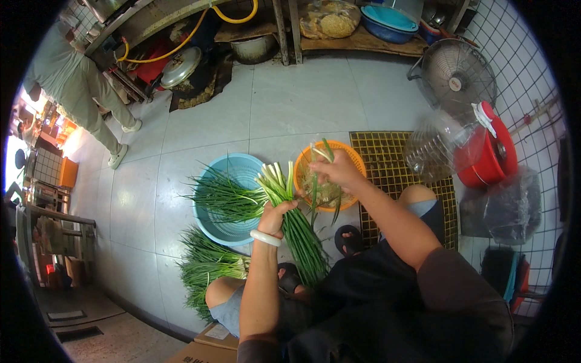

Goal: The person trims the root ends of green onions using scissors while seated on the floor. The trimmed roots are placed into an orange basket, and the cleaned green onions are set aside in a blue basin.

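My left hand [274, 218], with a white bangle at the wrist, is closed round a bunch of green onions [302, 240], their white ends up and the green leaves hanging towards my feet. Over the orange plastic basket [360, 159] my right hand [338, 171] holds a few loose green onion stalks [327, 149]. Pale trimmings [333, 193] lie in that basket. Left of the held bunch, more green onions [222, 197] rest in a light blue plastic colander [199, 222]. Another pile of green onions [209, 263] lies on the floor beside my knee.
A yellow floor grating [386, 149] borders the orange basket. To the right stand a floor fan [458, 72], a red bucket [474, 174] and clear plastic bags [513, 204]. A cardboard box [213, 340] is near my left knee. Another person [86, 86] stands at the upper left.
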### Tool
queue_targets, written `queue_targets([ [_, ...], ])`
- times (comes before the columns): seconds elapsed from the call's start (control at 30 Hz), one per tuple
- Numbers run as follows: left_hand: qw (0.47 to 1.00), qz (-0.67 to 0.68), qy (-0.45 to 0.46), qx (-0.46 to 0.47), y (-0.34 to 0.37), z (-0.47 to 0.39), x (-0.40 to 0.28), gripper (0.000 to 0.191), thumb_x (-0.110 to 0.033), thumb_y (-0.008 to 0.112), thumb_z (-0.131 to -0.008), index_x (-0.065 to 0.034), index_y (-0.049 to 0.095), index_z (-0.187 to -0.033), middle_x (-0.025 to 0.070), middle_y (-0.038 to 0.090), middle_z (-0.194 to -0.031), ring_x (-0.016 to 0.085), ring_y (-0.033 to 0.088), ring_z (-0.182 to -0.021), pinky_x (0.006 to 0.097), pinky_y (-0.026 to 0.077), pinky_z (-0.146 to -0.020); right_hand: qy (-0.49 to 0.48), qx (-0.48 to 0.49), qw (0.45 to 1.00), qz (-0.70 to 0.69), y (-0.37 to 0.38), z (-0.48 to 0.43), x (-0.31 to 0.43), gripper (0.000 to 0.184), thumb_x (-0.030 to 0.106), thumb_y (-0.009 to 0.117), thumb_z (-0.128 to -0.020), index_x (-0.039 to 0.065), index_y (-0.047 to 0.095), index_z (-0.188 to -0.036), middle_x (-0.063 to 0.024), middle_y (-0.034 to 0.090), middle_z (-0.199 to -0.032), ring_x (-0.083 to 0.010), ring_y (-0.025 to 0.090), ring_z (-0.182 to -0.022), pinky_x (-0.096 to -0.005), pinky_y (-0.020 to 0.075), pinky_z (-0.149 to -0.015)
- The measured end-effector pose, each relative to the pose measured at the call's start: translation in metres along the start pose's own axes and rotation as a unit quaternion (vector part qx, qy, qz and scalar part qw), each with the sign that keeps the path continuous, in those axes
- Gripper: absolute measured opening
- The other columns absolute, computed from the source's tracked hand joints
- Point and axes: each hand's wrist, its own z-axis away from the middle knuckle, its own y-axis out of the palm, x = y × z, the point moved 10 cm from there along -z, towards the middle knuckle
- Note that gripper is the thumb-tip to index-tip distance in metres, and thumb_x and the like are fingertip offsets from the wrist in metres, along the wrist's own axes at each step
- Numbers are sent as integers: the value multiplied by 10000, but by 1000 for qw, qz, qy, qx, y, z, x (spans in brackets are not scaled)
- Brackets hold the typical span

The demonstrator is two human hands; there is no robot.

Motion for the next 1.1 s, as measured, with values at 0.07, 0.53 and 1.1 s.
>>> queue_targets([
  [0.07, 1000, -14, 3, 20, 7, 0, 3, 218, -21, 612, -716, 18, 594, -929, 90, 633, -852, 183, 583, -779, 291, 460, -740, -19, -11, 998, -57, 5, 0, -4, 186, 123, 668, -773, 2, 530, -747, -77, 580, -699, -134, 579, -521, -266, 463, -485],
  [0.53, 1000, -6, -6, 0, 11, 1, 7, 201, 6, 594, -726, 30, 570, -924, 115, 604, -762, 207, 585, -661, 308, 487, -578, 22, -12, 999, -25, 15, 11, -6, 189, 138, 672, -773, 11, 537, -736, -91, 598, -673, -158, 618, -556, -258, 457, -487],
  [1.1, 995, -12, -87, -37, -16, 1, 12, 139, -52, 576, -740, 11, 563, -864, 91, 593, -729, 188, 588, -634, 323, 505, -558, -162, -5, 921, 354, 1, -5, 5, 348, 224, 632, -776, 62, 601, -1082, -121, 627, -770, -194, 607, -639, -289, 459, -557],
])
